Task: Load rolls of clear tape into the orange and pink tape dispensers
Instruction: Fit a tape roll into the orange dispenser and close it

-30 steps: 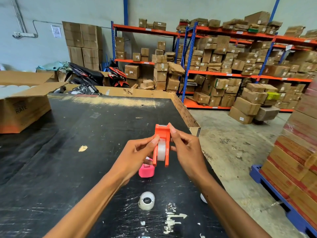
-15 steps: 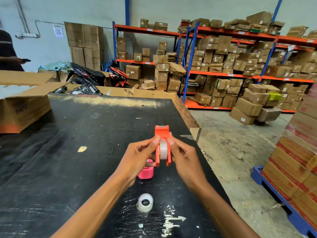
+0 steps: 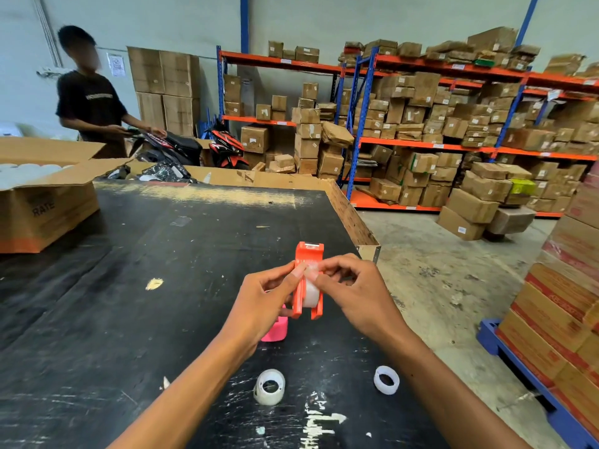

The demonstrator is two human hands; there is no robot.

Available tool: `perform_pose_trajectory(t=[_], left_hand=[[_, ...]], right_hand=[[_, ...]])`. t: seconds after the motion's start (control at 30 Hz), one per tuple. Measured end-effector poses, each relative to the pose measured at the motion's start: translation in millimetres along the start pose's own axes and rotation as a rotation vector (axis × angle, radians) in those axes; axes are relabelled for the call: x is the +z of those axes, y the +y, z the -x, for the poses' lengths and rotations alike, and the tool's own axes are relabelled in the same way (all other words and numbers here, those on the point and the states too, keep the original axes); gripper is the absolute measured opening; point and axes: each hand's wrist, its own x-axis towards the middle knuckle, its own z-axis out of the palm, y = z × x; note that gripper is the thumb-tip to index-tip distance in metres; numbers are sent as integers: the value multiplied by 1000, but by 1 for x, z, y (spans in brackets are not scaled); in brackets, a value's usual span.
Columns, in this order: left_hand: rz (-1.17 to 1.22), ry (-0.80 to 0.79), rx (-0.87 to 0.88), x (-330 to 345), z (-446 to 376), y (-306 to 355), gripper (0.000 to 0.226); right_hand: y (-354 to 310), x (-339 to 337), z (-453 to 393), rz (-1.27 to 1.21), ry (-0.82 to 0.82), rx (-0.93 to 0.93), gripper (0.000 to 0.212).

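Observation:
I hold the orange tape dispenser [image 3: 308,254] upright above the black table [image 3: 136,286], with a clear tape roll [image 3: 309,293] seated inside it. My left hand [image 3: 265,299] grips its left side. My right hand [image 3: 353,293] pinches the tape end at the top of the roll. The pink dispenser [image 3: 275,330] lies on the table below my left hand, partly hidden. A clear tape roll [image 3: 269,386] lies near the front, and a white empty core ring [image 3: 386,379] lies to its right.
An open cardboard box [image 3: 45,202] stands at the table's left. A person in a black shirt [image 3: 90,105] stands behind it near parked motorbikes [image 3: 223,147]. Shelves of cartons [image 3: 437,124] fill the back; stacked boxes on a blue pallet [image 3: 564,303] stand at right.
My fingers have shifted up to the top of the roll and pinch the tape end. The view has tilted, showing the person at left and the white ring on the table.

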Motion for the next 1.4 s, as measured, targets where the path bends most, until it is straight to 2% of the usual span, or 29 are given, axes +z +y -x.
perform_pose_trajectory(t=[0.13,0.3,0.67,0.8,1.03,1.27,1.4], left_hand=[[-52,-28,-7,-2,5,-2,24],[-93,-85,-26,-3,13,-2,32],[-43,-129,-91,-4,30,8,33],[-75,-133,-78,-7,31,6,22],[-119,-163,-2,-19,27,-2,39],[-162,-173,72,-27,24,-7,44],[-92,-165,-12,-18,25,-13,33]], right_hand=[[-6,-2,-2,6,11,-69,4],[-17,-11,-8,28,90,-140,5],[-26,-13,-8,-29,28,37,14],[-30,-15,-8,-70,-18,110,10],[-37,-16,-14,-149,-133,271,7],[-40,-14,-23,-124,-188,296,8],[-29,-12,-26,-68,-174,334,10]])
